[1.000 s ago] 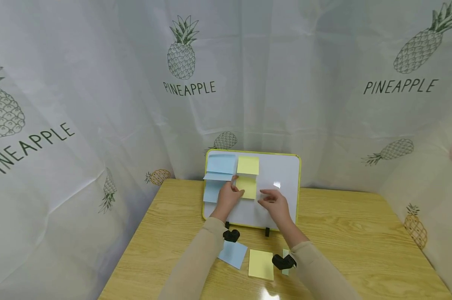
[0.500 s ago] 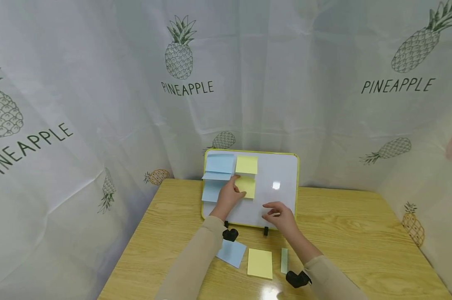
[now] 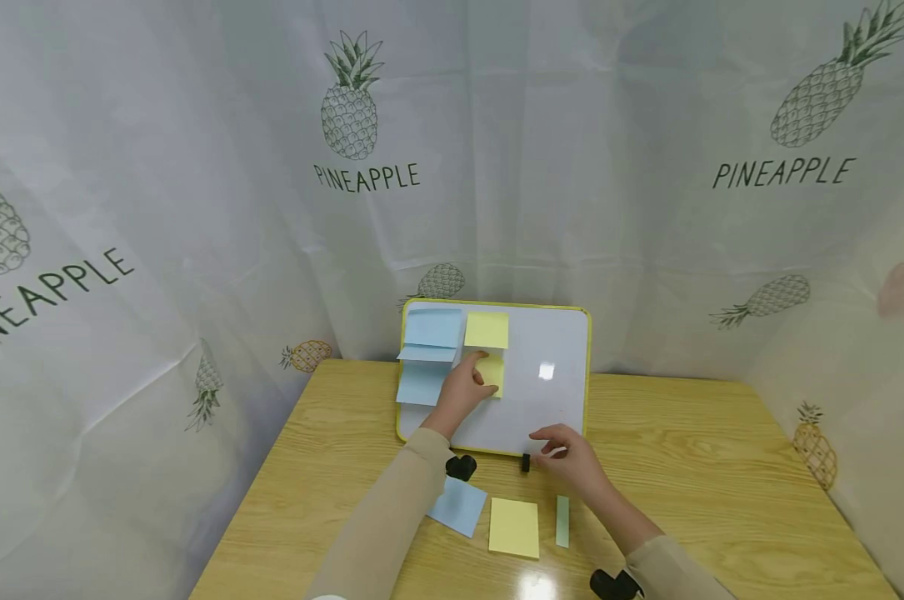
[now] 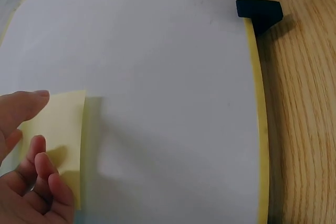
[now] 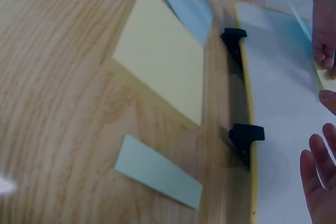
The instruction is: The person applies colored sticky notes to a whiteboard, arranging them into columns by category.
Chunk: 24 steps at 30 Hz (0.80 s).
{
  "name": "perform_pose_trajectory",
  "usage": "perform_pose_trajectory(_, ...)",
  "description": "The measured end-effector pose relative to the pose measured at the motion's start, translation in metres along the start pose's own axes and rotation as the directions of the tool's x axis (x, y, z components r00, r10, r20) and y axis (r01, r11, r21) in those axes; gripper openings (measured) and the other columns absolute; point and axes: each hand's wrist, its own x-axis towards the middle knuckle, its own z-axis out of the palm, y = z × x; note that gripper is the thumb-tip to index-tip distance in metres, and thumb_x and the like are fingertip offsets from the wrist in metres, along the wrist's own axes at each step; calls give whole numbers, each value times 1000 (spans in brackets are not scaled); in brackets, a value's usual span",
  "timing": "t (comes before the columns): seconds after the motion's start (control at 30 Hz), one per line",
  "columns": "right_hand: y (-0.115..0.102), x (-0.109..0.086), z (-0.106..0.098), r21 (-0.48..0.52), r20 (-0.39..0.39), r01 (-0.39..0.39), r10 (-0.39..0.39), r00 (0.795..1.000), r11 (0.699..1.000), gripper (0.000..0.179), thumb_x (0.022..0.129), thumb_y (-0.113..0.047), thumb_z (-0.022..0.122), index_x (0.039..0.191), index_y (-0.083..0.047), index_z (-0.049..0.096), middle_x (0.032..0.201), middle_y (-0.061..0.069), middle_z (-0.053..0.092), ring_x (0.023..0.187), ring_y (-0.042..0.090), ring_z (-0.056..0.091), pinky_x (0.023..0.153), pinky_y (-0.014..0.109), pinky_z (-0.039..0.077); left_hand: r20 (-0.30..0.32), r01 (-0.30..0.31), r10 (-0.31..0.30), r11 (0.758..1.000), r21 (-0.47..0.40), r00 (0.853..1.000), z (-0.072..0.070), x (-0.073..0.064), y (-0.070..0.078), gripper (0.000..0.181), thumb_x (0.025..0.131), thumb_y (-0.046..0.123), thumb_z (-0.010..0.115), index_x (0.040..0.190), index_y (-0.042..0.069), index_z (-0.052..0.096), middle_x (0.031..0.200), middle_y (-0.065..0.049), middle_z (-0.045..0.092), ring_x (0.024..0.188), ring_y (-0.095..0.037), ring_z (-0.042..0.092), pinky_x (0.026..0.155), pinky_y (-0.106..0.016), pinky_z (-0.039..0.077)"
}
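Note:
A whiteboard (image 3: 545, 333) with a yellow rim leans upright at the back of the table. My left hand (image 3: 461, 392) is at its lower yellow sticky note (image 3: 494, 372), covering part of it. In the left wrist view, the thumb and loosely bent fingers lie in front of this note (image 4: 67, 124); the fingers cast shadows on it, and no pinch shows. Another yellow note (image 3: 486, 330) sticks above. Blue notes (image 3: 432, 327) hang in the left column, one edge jutting outward. My right hand (image 3: 571, 460), fingers loosely bent and holding nothing, hovers before the board's lower right corner.
On the wooden table (image 3: 669, 467) in front of the board lie a blue sticky note (image 3: 459, 507), a thick yellow note pad (image 3: 514, 529) and a narrow pale green strip (image 3: 562, 522). Black feet (image 5: 245, 134) support the board. A pineapple-print curtain (image 3: 556, 167) stands behind.
My right hand has drawn back from beside the lower yellow note, down and slightly right, uncovering the green strip. The left hand has stayed at that note.

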Motion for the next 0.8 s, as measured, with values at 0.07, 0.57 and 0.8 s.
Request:
perform_pose_trajectory(0.07,3,-5,-1,-17,16,5,-4,1000,1000,31,81,3,77,110,-4,70,108,10,62,87,21,59,77,31,51,8,-7,7,1000,4,1000,1,1,1,64,82,17,81,138,12,52,77,-1,54,65,-15,48,58,-29,40)
perform_pose_trajectory(0.57,15,-34,-9,-17,115,68,-65,991,998,33,83,-9,79,112,0,67,107,15,60,88,26,57,73,29,51,94,-31,28,999,35,995,7,6,5,66,83,21,81,140,16,49,82,1,56,69,-15,51,63,-29,43)
perform_pose_trajectory(0.8,20,-43,-8,-13,136,103,-100,986,995,34,83,-8,78,114,0,67,107,16,61,88,27,57,73,30,51,144,-47,44,999,18,989,10,2,9,67,83,21,81,141,19,49,84,1,57,68,-15,51,61,-29,42)
